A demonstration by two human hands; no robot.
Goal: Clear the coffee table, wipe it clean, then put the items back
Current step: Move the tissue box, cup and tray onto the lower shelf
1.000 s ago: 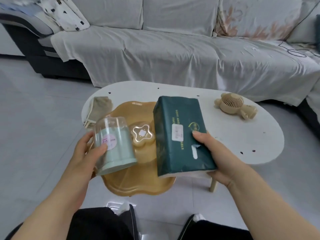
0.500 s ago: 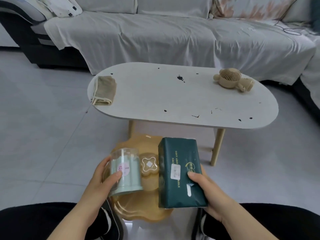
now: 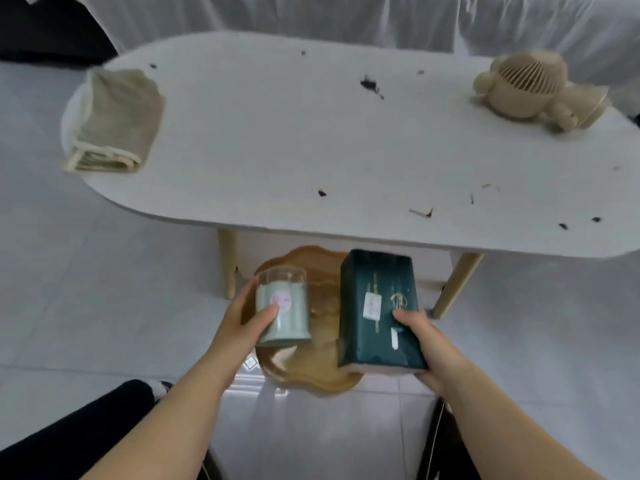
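Note:
My left hand [image 3: 242, 327] grips a pale green canister [image 3: 284, 308] with a clear lid and a pink label. My right hand [image 3: 427, 344] holds a dark green tissue pack [image 3: 375, 308] from its right side. Both items rest over an amber scalloped tray [image 3: 304, 372] that is low over the tiled floor, just in front of the white oval coffee table [image 3: 311, 140]. The tabletop carries dark specks and crumbs, a folded beige cloth [image 3: 114, 121] at its left end, and a beige toy-shaped fan [image 3: 533, 88] at its right end.
A sofa under a white cover [image 3: 346, 15] runs along the far side of the table. Pale wooden table legs [image 3: 227, 265] stand just behind the tray. My dark-trousered legs [image 3: 69, 438] frame the bottom of the view on the grey tiled floor.
The tray with the canister and tissue pack has come off the table and down toward the floor in front of it. The view has tilted downward and closer to the table.

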